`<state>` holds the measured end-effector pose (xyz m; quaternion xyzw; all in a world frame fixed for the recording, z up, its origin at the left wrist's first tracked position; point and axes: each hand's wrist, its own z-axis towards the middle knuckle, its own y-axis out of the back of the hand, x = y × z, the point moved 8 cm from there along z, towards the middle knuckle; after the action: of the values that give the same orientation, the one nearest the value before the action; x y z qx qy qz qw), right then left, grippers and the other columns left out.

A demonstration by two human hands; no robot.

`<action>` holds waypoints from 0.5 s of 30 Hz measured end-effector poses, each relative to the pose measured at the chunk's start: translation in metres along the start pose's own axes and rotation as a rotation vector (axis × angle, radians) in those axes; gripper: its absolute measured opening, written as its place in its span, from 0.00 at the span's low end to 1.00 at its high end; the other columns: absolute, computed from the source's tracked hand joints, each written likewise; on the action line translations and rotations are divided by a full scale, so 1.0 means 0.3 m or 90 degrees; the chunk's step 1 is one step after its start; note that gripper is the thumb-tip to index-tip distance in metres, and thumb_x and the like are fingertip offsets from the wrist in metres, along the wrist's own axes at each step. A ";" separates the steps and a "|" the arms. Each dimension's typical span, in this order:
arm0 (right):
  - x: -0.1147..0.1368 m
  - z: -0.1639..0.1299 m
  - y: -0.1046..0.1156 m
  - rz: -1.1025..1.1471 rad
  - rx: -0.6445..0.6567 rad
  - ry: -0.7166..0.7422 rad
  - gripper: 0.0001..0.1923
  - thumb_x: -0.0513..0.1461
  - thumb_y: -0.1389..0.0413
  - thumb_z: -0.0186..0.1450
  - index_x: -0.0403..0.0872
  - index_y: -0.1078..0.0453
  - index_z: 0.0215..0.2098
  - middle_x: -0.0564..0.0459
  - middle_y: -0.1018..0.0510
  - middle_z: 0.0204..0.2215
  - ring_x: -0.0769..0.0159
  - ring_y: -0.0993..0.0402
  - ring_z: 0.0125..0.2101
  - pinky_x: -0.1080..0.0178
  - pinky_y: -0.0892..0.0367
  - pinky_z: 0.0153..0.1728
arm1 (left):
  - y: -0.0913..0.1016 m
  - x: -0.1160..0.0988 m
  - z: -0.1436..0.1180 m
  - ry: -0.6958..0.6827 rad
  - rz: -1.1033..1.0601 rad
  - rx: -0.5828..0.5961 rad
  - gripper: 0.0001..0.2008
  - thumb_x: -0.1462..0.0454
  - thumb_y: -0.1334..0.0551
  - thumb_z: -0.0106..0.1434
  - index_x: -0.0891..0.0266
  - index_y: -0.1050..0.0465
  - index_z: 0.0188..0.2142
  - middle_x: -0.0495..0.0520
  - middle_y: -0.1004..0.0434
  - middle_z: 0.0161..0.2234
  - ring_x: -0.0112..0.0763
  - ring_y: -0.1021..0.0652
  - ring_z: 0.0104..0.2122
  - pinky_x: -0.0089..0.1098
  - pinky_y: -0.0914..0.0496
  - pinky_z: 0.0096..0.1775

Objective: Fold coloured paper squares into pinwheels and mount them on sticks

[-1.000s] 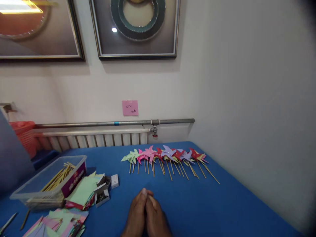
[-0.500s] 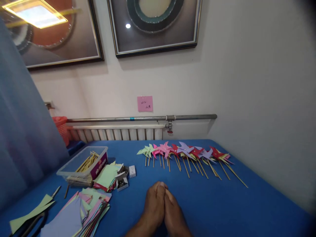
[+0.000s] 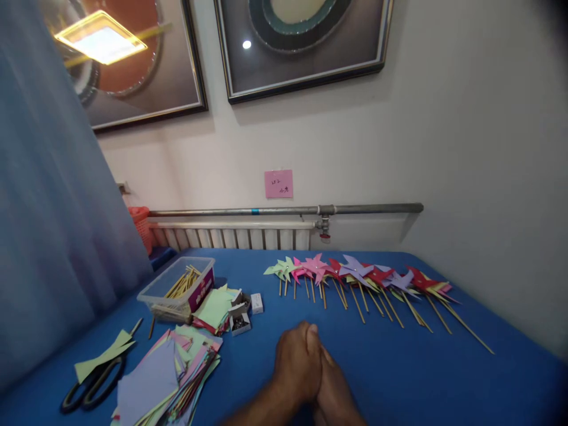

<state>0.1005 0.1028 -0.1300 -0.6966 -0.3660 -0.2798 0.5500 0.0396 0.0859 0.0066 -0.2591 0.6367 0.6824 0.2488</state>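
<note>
My left hand point(image 3: 298, 362) and my right hand point(image 3: 333, 378) are clasped together above the front middle of the blue-covered table point(image 3: 399, 378). The left fingers are folded against the right hand, and both hands are closed with no object showing in them. To the left of them lies a fanned stack of coloured paper sheets point(image 3: 148, 378). Nearest ahead on the left are small open boxes of metal pins point(image 3: 240, 323), beside a pile of cut paper squares point(image 3: 216, 309). Beyond the hands, a row of paper pinwheels point(image 3: 355, 269) on thin sticks reaches to the right.
A clear plastic box point(image 3: 153, 290) holds wooden sticks point(image 3: 184, 281). Black-handled scissors point(image 3: 95, 384) lie at the front left with a pale green paper piece point(image 3: 104, 358) over them. A blue curtain point(image 3: 66, 236) hangs left; a pipe point(image 3: 284, 210) and radiator run behind the table.
My hands, palms together with fingers straight before, are now folded into a clasp. The view has turned left, so everything sits farther right and the scissors show more fully.
</note>
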 end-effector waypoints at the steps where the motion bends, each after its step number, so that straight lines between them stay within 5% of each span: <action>1: -0.005 -0.005 -0.009 0.012 0.000 -0.012 0.35 0.69 0.33 0.52 0.50 0.22 0.40 0.51 0.17 0.30 0.53 0.18 0.35 0.57 0.24 0.35 | 0.003 -0.004 0.001 -0.003 0.013 0.021 0.23 0.58 0.55 0.78 0.59 0.24 0.35 0.59 0.15 0.36 0.39 0.20 0.37 0.36 0.35 0.39; 4: 0.033 -0.043 -0.070 -0.060 0.086 -0.011 0.32 0.68 0.34 0.55 0.50 0.25 0.34 0.58 0.25 0.21 0.63 0.28 0.23 0.63 0.34 0.25 | 0.068 -0.009 0.011 -0.018 0.089 0.022 0.21 0.57 0.50 0.77 0.60 0.21 0.37 0.58 0.14 0.38 0.39 0.18 0.39 0.35 0.35 0.39; 7: 0.129 -0.091 -0.114 -0.219 0.157 0.047 0.35 0.72 0.39 0.57 0.51 0.33 0.25 0.62 0.35 0.16 0.71 0.42 0.17 0.64 0.43 0.21 | 0.249 0.035 0.038 -0.003 0.264 -0.115 0.16 0.60 0.46 0.76 0.61 0.20 0.45 0.61 0.15 0.47 0.41 0.17 0.45 0.35 0.33 0.42; 12: 0.281 -0.094 -0.089 -0.374 0.067 0.151 0.31 0.69 0.44 0.60 0.53 0.39 0.22 0.61 0.37 0.16 0.68 0.42 0.19 0.63 0.45 0.22 | 0.561 0.296 0.061 0.206 0.423 -0.236 0.19 0.63 0.50 0.77 0.64 0.20 0.49 0.68 0.17 0.53 0.50 0.17 0.51 0.39 0.30 0.44; 15: 0.298 -0.075 -0.068 -0.395 0.028 0.157 0.27 0.65 0.47 0.62 0.54 0.39 0.23 0.60 0.36 0.16 0.67 0.42 0.19 0.62 0.45 0.23 | 0.600 0.437 0.067 0.269 0.422 -0.153 0.18 0.64 0.47 0.73 0.66 0.19 0.50 0.70 0.16 0.53 0.56 0.17 0.52 0.42 0.29 0.46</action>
<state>0.1354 0.1015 -0.0424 -0.5012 -0.4973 -0.5077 0.4937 -0.1789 0.0955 0.0531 -0.2016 0.6387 0.7268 -0.1526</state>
